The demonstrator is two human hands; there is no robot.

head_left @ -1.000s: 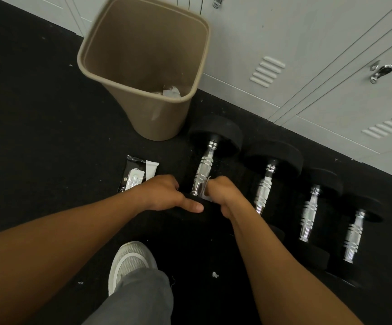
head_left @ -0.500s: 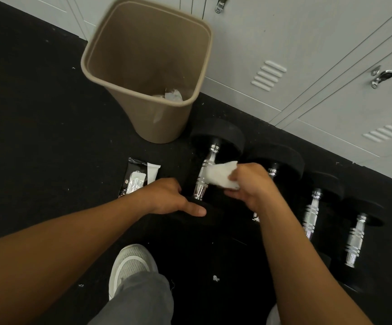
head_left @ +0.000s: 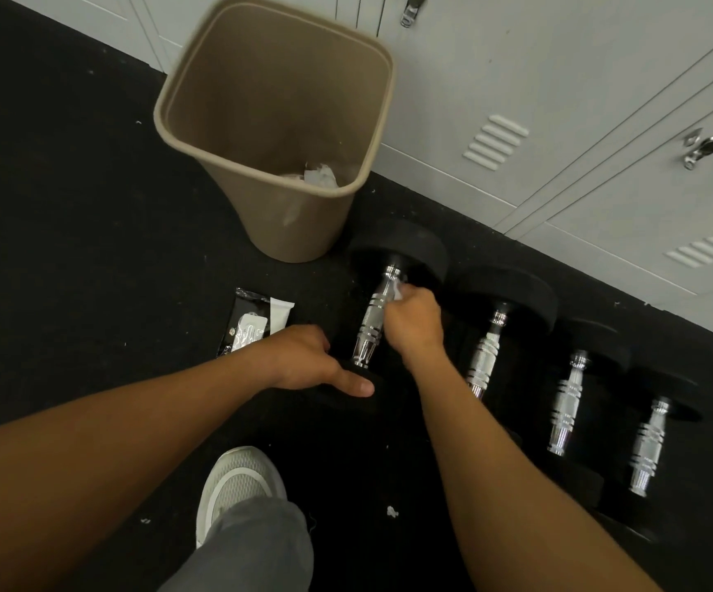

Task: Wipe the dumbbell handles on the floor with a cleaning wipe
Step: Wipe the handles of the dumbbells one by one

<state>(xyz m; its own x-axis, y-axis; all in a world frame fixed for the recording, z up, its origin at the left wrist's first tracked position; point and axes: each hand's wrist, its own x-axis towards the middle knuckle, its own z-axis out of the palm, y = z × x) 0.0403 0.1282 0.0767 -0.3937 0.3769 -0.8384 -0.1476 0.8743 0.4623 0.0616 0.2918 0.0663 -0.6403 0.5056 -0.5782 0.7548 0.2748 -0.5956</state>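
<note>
Several black dumbbells with chrome handles lie in a row on the dark floor. On the leftmost dumbbell's handle, my right hand is closed around a white cleaning wipe, pressed against the handle's upper right side. Only a corner of the wipe shows above my fingers. My left hand rests flat on that dumbbell's near black head, thumb stretched along it. The other handles lie untouched to the right.
A tan waste bin with crumpled wipes inside stands just behind the leftmost dumbbell. A black wipe packet lies on the floor to the left. Grey lockers run along the back. My white shoe is at the bottom.
My right hand lifted the wipe off the handle's lower end, then closed on the handle higher up, near the far head. My left hand stayed on the near head.
</note>
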